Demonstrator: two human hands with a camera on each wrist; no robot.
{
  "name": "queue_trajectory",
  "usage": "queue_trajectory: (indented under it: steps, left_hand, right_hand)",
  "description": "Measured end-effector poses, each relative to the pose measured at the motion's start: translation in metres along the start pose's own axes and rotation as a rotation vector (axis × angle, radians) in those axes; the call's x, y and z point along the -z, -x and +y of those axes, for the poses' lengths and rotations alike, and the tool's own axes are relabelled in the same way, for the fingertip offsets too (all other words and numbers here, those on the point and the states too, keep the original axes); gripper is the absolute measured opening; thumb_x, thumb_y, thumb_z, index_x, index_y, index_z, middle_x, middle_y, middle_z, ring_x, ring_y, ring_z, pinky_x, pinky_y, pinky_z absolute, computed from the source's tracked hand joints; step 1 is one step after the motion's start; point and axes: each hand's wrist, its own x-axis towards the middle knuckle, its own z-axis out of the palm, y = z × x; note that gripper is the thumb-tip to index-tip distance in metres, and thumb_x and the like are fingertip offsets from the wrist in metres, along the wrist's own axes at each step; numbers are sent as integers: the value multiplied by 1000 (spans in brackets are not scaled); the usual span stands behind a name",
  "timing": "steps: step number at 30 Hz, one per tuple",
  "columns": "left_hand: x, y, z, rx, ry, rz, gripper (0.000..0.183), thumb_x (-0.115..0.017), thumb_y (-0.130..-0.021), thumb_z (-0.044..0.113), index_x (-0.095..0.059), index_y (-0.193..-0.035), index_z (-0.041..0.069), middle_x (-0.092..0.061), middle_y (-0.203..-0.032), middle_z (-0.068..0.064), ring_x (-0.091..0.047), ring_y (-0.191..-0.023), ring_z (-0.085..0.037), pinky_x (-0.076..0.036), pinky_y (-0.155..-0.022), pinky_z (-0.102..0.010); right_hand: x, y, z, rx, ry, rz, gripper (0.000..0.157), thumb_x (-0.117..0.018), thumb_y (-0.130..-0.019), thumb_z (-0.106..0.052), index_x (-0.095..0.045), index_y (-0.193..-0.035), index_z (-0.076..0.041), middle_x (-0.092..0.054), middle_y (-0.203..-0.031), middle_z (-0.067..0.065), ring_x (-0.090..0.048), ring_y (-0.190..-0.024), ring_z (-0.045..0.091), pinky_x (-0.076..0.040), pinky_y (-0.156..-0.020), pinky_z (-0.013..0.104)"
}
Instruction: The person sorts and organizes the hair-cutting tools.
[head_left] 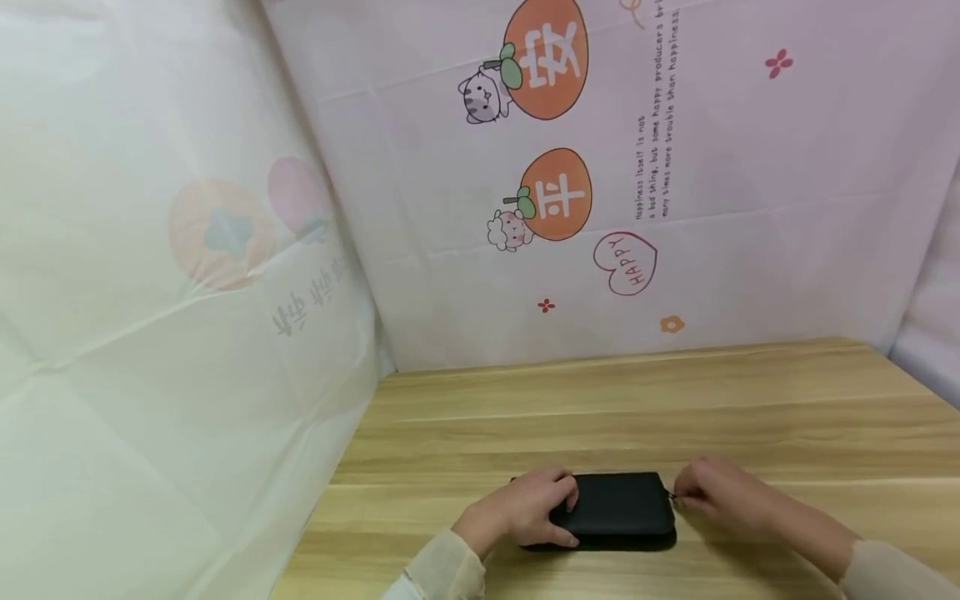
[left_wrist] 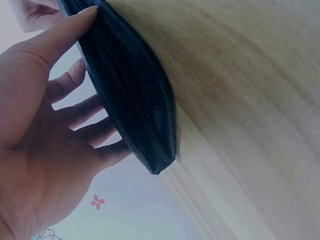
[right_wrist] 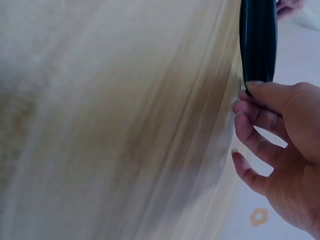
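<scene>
A black zip-around wallet [head_left: 626,504] lies flat on the wooden table, its long side facing me. My left hand [head_left: 528,504] holds its left end, the thumb on the front edge and the fingers over the top. In the left wrist view the zipper teeth [left_wrist: 127,90] run along the edge down to the corner, with my thumb resting across them higher up. At the wallet's right end, my right hand [head_left: 720,492] pinches the small dark zipper pull [head_left: 671,496] between thumb and forefinger. The right wrist view shows the other fingers loosely bent below, with the pull mostly hidden by the fingertips.
Wood-grained table top [head_left: 600,417] extends behind and to both sides of the wallet. A white printed cloth [head_left: 450,308] hangs along the table's back edge, and another cloth [head_left: 187,400] hangs at the left side.
</scene>
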Motion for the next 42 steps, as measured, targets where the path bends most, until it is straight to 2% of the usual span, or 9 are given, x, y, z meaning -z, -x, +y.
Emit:
queue_trajectory:
  steps: [7,14,19,22,25,28,36,42]
  left_hand:
    - [0,0,-3,7,11,-12,37,-76,-90,49,-50,-100,24,-51,-122,8,-46,-97,-4,-45,-85,-19]
    - [3,1,-6,15,23,-6,38,-77,-90,49,-50,-100,24,-50,-120,9,-45,-95,-4,-44,-82,-19]
    - [9,2,-8,36,10,-4,39,-77,-89,49,-49,-100,24,-51,-127,7,-48,-99,-5,-45,-85,-20]
    - [9,3,-9,33,4,-4,39,-77,-89,49,-49,-99,24,-51,-136,5,-52,-111,-6,-47,-92,-21]
    - [9,3,-9,22,1,-8,38,-76,-90,50,-49,-99,24,-51,-138,3,-52,-118,-8,-46,-96,-22]
    - [8,3,-8,20,-6,-5,38,-75,-90,50,-49,-99,24,-52,-133,5,-51,-113,-6,-46,-95,-22]
    - [6,2,-8,7,-12,-16,38,-75,-91,49,-49,-98,23,-52,-135,3,-52,-121,-9,-45,-98,-22]
    - [2,1,-9,2,-4,-20,37,-75,-91,49,-48,-98,24,-52,-128,6,-50,-110,-5,-45,-94,-20]
  right_hand:
    - [-4,4,-14,135,45,37,43,-76,-81,8,-53,-62,-24,-44,-66,-24,-26,-62,-9,-30,-51,12]
    - [-8,6,-33,186,58,24,42,-78,-83,3,-55,-64,-26,-46,-66,-26,-26,-61,-11,-29,-50,7]
    - [-12,0,-46,177,189,60,43,-82,-80,-2,-55,-60,-29,-48,-64,-27,-29,-58,-12,-33,-53,15]
    - [-17,-4,-55,170,233,54,36,-83,-80,-4,-62,-63,-28,-53,-66,-24,-39,-58,-12,-37,-53,18]
    - [-22,-6,-64,140,204,16,27,-82,-83,-6,-68,-69,-25,-57,-68,-21,-48,-61,-9,-41,-51,17]
    - [-27,-10,-72,96,168,-13,22,-80,-87,-9,-71,-74,-24,-59,-71,-20,-53,-64,-6,-44,-52,18]
    - [-37,-27,-91,7,112,-84,25,-75,-92,-11,-68,-74,-27,-58,-72,-21,-53,-64,-6,-44,-53,21]
    - [-46,-39,-99,-4,59,-106,26,-73,-94,-12,-67,-75,-28,-59,-75,-22,-52,-66,-7,-44,-56,21]
